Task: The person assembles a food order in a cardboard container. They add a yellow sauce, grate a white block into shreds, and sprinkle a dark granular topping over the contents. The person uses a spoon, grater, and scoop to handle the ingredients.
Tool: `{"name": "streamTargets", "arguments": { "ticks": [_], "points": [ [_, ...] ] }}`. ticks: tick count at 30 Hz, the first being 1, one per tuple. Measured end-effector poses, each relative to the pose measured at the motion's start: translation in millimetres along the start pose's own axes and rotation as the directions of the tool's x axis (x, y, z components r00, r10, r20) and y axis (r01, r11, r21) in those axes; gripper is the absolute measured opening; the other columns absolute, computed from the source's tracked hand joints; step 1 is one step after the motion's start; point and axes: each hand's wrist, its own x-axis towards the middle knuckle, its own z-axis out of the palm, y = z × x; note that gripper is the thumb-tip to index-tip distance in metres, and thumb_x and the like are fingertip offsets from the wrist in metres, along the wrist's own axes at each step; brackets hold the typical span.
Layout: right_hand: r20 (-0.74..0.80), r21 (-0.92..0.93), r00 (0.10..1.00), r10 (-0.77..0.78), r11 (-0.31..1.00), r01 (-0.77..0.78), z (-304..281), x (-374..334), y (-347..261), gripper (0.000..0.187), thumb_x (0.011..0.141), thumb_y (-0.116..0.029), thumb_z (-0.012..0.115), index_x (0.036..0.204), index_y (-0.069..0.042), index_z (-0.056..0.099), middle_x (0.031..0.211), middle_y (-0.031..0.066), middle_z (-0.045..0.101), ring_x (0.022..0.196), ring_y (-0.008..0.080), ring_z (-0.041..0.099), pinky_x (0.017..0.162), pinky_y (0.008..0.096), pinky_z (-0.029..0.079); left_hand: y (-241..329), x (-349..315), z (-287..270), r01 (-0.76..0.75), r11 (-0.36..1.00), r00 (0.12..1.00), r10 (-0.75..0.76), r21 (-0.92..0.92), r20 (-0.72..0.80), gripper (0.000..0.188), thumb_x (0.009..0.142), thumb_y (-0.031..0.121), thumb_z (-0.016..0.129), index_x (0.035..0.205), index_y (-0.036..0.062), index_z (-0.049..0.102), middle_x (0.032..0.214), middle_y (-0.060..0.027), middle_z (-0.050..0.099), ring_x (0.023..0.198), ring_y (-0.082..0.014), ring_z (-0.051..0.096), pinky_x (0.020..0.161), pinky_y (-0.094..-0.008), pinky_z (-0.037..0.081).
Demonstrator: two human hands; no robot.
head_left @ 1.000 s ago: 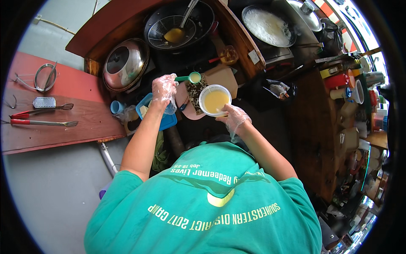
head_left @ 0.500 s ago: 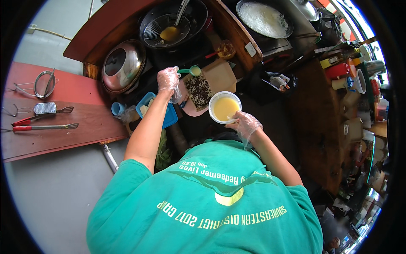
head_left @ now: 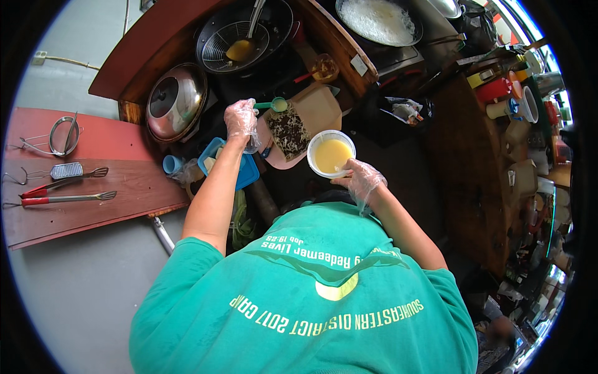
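My left hand (head_left: 240, 119), in a clear plastic glove, is closed around the handle of a green measuring spoon (head_left: 278, 105). Pale yellow liquid sits in the spoon's bowl, over the far edge of a dark food slab topped with white shreds (head_left: 288, 132). That slab lies in an open cardboard takeout box (head_left: 321, 111) on a pink board (head_left: 278, 161). Gripped at its near rim by my gloved right hand (head_left: 361, 179), a round white plastic tub (head_left: 312, 149) of pale yellow liquid is held beside the box.
A blue container (head_left: 248, 171) and a blue cup (head_left: 172, 164) lie left of the board. Beyond are a lidded pan (head_left: 176, 103), a black wok (head_left: 280, 25) with a strainer and a pan of white bubbling liquid (head_left: 379, 22). Tongs (head_left: 68, 197) rest on the red-brown counter (head_left: 124, 193).
The whole view has shifted slightly, with the far pans now higher and further left. Both hands keep their hold on the spoon and the tub, with little movement relative to the box.
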Motion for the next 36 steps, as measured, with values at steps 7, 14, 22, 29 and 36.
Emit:
{"name": "streamTargets", "arguments": {
  "ticks": [7,14,22,29,36],
  "points": [
    [-0.009,0.044,0.999,0.049,0.998,-0.049,-2,1,5,0.045,0.097,-0.017,0.067,0.127,0.015,0.058,0.13,0.0272,0.062,0.116,0.0381,0.067,0.103,0.0491,0.056,-7,-12,-27,-0.182,0.936,0.981,0.194,0.301,-0.011,0.018,0.098,0.019,0.074,0.094,0.0016,0.078,0.07,-0.0065,0.07,0.055,-0.013,0.061,0.052,-0.0304,0.047],
    [-0.016,-0.002,0.999,0.047,0.999,-0.047,1,2,8,0.043,0.097,-0.018,0.068,0.125,0.014,0.06,0.129,0.0268,0.063,0.113,0.0372,0.068,0.101,0.0474,0.057,-5,-16,-2,-0.46,0.753,0.871,0.485,0.469,0.076,0.018,0.096,0.021,0.073,0.095,0.0036,0.08,0.068,-0.0097,0.072,0.062,-0.0206,0.07,0.065,-0.0356,0.054],
    [-0.057,0.079,0.994,0.09,0.993,-0.085,4,3,9,0.039,0.092,-0.007,0.068,0.123,0.015,0.057,0.12,0.0302,0.064,0.11,0.0418,0.069,0.099,0.0495,0.062,11,-38,-22,-0.368,0.784,0.916,0.398,0.499,0.051,0.016,0.096,0.016,0.07,0.097,0.0039,0.08,0.084,-0.0183,0.076,0.08,-0.035,0.075,0.076,-0.0446,0.057],
    [-0.064,0.049,0.995,0.073,0.996,-0.07,10,-5,7,0.039,0.091,-0.007,0.07,0.121,0.015,0.057,0.119,0.0289,0.063,0.109,0.041,0.07,0.097,0.0488,0.063,21,-51,11,-0.534,0.691,0.827,0.547,0.487,0.131,0.016,0.1,0.018,0.069,0.1,0.0042,0.078,0.081,-0.0177,0.075,0.074,-0.0336,0.075,0.07,-0.042,0.057],
    [-0.077,0.073,0.992,0.099,0.993,-0.094,7,-4,13,0.04,0.092,-0.01,0.072,0.121,0.013,0.057,0.114,0.0245,0.06,0.103,0.0401,0.071,0.092,0.0485,0.065,25,-65,-18,-0.604,0.603,0.772,0.605,0.52,0.196,0.014,0.101,0.011,0.066,0.104,0.0027,0.076,0.089,-0.0176,0.077,0.08,-0.0344,0.076,0.072,-0.0408,0.059]
  ]
}}
